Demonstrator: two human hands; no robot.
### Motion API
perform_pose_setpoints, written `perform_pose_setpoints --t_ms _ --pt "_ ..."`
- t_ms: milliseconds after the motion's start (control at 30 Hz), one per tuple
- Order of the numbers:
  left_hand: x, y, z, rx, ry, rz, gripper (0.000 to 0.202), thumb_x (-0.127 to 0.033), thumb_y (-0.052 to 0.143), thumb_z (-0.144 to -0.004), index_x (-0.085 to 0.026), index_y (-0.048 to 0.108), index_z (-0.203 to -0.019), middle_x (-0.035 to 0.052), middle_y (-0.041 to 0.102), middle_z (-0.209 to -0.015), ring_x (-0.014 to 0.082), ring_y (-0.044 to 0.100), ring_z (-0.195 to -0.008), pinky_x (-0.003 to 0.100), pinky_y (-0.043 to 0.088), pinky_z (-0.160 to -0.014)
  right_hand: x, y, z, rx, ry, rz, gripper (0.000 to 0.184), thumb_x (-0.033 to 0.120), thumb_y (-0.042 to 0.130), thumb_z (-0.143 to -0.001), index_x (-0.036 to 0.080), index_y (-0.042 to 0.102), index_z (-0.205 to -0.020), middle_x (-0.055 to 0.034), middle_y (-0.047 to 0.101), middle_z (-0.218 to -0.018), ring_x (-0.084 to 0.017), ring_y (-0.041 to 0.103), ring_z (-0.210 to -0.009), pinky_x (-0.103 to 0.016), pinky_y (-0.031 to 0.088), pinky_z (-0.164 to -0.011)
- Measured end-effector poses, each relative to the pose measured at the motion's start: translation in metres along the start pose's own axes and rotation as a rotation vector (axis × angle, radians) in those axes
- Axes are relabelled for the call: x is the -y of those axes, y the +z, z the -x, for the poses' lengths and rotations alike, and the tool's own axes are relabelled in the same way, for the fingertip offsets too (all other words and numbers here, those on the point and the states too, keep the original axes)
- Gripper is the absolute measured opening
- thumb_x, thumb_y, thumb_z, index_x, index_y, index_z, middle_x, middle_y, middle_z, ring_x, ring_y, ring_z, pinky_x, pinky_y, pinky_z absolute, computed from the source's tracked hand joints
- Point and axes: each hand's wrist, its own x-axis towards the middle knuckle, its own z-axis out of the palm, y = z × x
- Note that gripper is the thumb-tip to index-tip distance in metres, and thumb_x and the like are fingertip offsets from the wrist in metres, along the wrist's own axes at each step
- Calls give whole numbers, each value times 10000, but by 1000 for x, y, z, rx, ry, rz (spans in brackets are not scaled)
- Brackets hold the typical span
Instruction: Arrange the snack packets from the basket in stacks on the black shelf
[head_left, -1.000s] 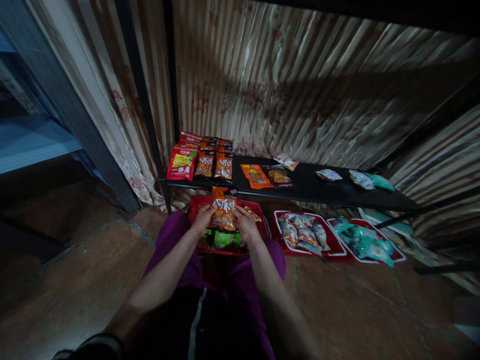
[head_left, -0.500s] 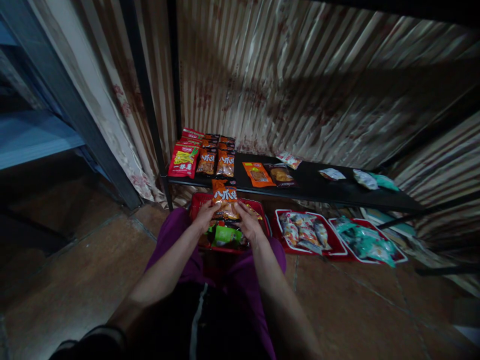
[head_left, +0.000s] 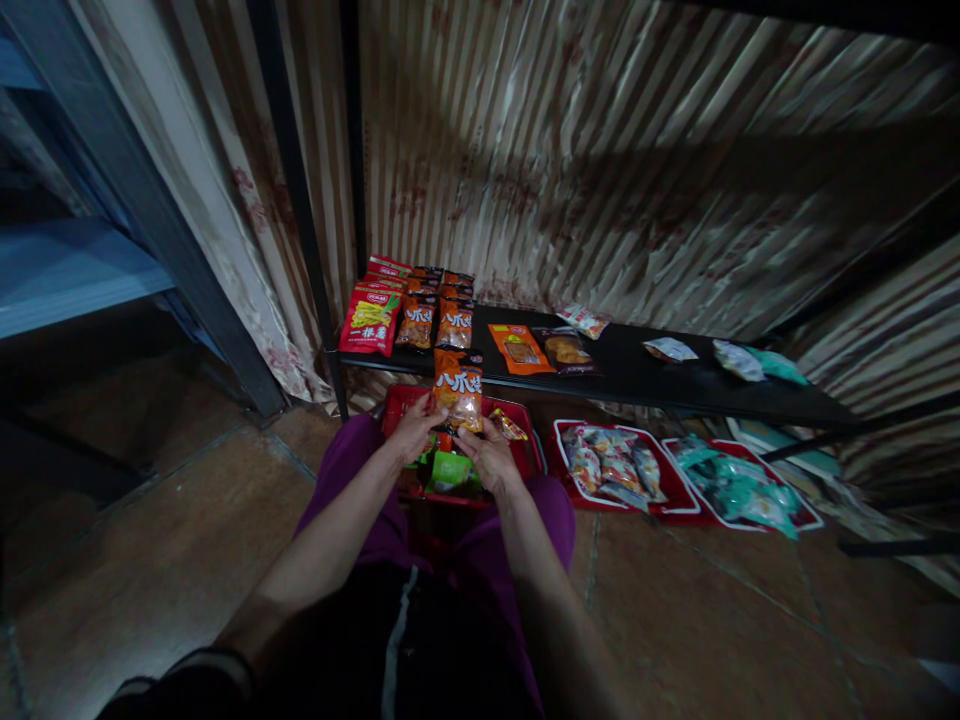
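An orange snack bag (head_left: pixel 458 387) with white lettering is held upright between my two hands, in front of the shelf edge. My left hand (head_left: pixel 417 430) pinches its lower left side. At the lower right corner, my right hand (head_left: pixel 488 455) has its fingers closed on the same bag. Right below is a red basket (head_left: pixel 531 440) between my knees, with a green packet (head_left: pixel 451 472) and other packets in it. Matching orange bags (head_left: pixel 455 324) stand in rows on the black shelf (head_left: pixel 622 370), beside red snack bags (head_left: pixel 370 318).
Farther right on the shelf lie a flat orange packet (head_left: pixel 519 348), a dark brown packet (head_left: pixel 568 350) and several pale packets. Two more red baskets stand on the floor, with white-orange bags (head_left: pixel 616 465) and teal bags (head_left: pixel 750 488). A metal post (head_left: pixel 300 190) rises at the shelf's left end.
The orange bag has moved slightly up and right, closer to the shelf edge. My right hand has slid down to its bottom corner. The view has shifted a little.
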Motion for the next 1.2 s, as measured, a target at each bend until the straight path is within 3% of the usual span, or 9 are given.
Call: perform_pose_setpoints --t_ms 233,400,567,700,800,900,1000,1100,1200 --pt "15 -6 -5 -108 88 -15 400 -160 739 -634 -146 639 -1021 80 695 -1008 218 640 -956 362 443 -921 -2 8 4 -31 -33 58 483 208 800 -491 246 652 -950 36 699 -842 -123 637 -732 -248 536 -661" --pt "23 -10 -12 -215 141 -150 483 -129 682 -687 -151 581 -1159 100 672 -1092 212 623 -1010 374 434 -954 -8 10 8 -32 -80 63 482 220 765 -537 258 640 -1001 30 696 -881 -127 624 -740 -254 523 -663" --pt "25 -15 -18 -278 198 -336 639 -112 631 -718 -212 453 -1323 97 613 -1212 211 588 -1082 376 438 -961 -14 11 9 13 -144 95 513 254 712 -594 261 617 -1098 -10 683 -1049 -175 639 -862 -315 537 -741" --pt "21 -12 -20 -265 327 -473 572 -101 634 -701 -250 546 -1246 54 569 -1282 213 523 -1174 366 368 -1040 -20 16 7 -35 -253 256 557 274 638 -649 238 576 -1202 -40 668 -1131 -230 616 -1004 -406 501 -881" --pt "14 -3 -17 -266 317 -396 436 -168 663 -712 -219 619 -1143 52 566 -1287 226 461 -1243 358 308 -1080 -23 19 8 -99 -422 500 530 233 567 -700 244 570 -1230 -40 631 -1216 -238 531 -1175 -434 377 -1045" --pt "6 9 -9 -143 207 -186 376 -306 668 -749 -194 627 -1105 67 614 -1217 234 510 -1193 353 354 -1037 -26 23 15 -141 -606 814 574 154 492 -728 236 524 -1295 -45 496 -1386 -231 388 -1320 -444 252 -1128" --pt "-1 15 -3 -60 178 -59 395 -357 709 -720 -187 623 -1067 66 663 -1114 216 585 -1079 326 411 -969 -31 27 27 -108 -710 1051 665 105 455 -728 230 422 -1380 -39 348 -1491 -237 294 -1374 -480 224 -1134" --pt "-5 12 -2 -127 123 5 426 -345 755 -667 -183 617 -1037 58 696 -993 203 639 -948 321 464 -887 -33 29 38 -21 -770 1123 659 105 464 -730 238 434 -1374 -28 301 -1513 -246 275 -1377 -478 267 -1115" --pt "-7 4 -1 -152 42 77 423 -319 767 -649 -176 621 -1019 52 709 -908 204 666 -856 330 504 -816 -27 28 41 34 -785 1043 573 123 467 -732 260 541 -1283 -25 425 -1441 -233 377 -1318 -455 273 -1115"
